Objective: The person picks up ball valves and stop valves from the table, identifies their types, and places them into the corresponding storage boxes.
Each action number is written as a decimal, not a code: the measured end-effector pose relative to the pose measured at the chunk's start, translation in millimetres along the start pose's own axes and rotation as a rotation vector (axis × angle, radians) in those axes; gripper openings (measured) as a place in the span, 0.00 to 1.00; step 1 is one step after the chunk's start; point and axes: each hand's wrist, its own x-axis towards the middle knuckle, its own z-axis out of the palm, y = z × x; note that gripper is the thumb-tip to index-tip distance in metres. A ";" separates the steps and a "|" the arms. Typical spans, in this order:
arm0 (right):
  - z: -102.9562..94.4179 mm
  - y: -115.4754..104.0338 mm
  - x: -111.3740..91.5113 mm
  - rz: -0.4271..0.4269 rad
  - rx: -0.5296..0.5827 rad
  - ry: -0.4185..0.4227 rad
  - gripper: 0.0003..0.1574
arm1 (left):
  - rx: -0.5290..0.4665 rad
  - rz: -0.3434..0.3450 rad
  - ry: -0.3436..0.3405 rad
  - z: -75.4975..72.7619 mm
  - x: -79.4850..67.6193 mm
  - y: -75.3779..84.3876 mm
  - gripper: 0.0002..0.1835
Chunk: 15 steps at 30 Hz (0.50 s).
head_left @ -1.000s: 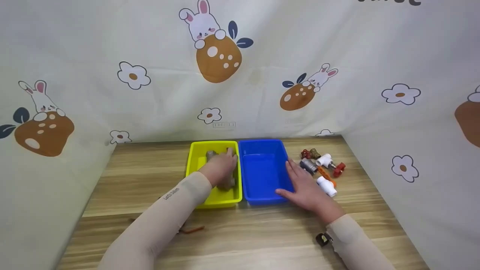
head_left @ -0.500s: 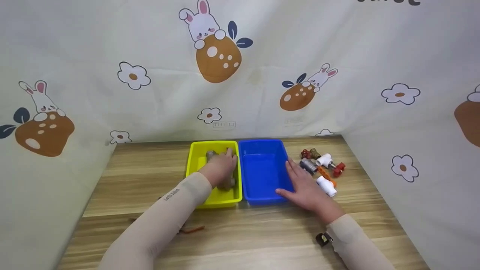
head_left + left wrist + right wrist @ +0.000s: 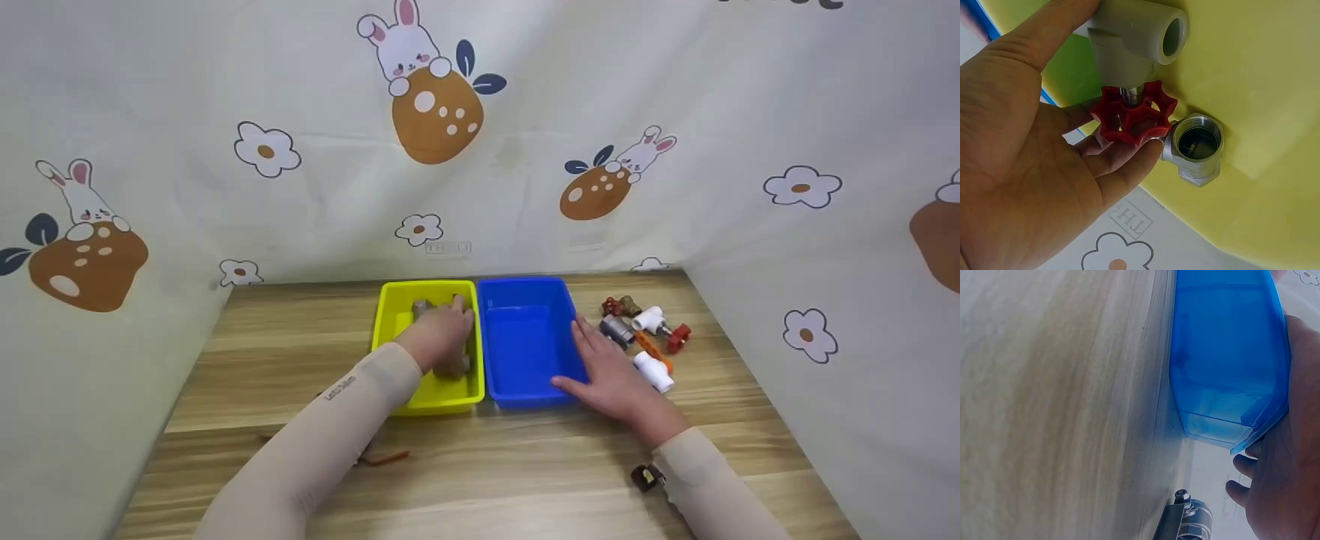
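Observation:
My left hand (image 3: 442,330) reaches down into the yellow bin (image 3: 441,411). In the left wrist view it grips a grey valve (image 3: 1129,42) with a red handwheel (image 3: 1134,121), thumb at the grey body and fingers behind the wheel. Beside the wheel, low in the bin, lies a silver metal valve (image 3: 1199,147) with a threaded opening. My right hand (image 3: 611,379) rests on the right rim of the blue bin (image 3: 525,345), fingers straight and thumb spread. Nothing is seen inside that bin.
Right of the blue bin lie a white tee valve (image 3: 649,320), a grey valve (image 3: 617,331), a white valve (image 3: 654,373) with an orange handle (image 3: 651,346), and a red-handled brass valve (image 3: 628,306). A black-handled part (image 3: 645,478) sits by my right sleeve. My left forearm partly covers a reddish-orange handle (image 3: 386,458).

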 end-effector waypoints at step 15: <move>-0.7 -1.1 -0.7 0.007 0.015 -0.004 0.71 | -0.080 0.016 -0.013 -8.8 -5.0 -4.9 0.47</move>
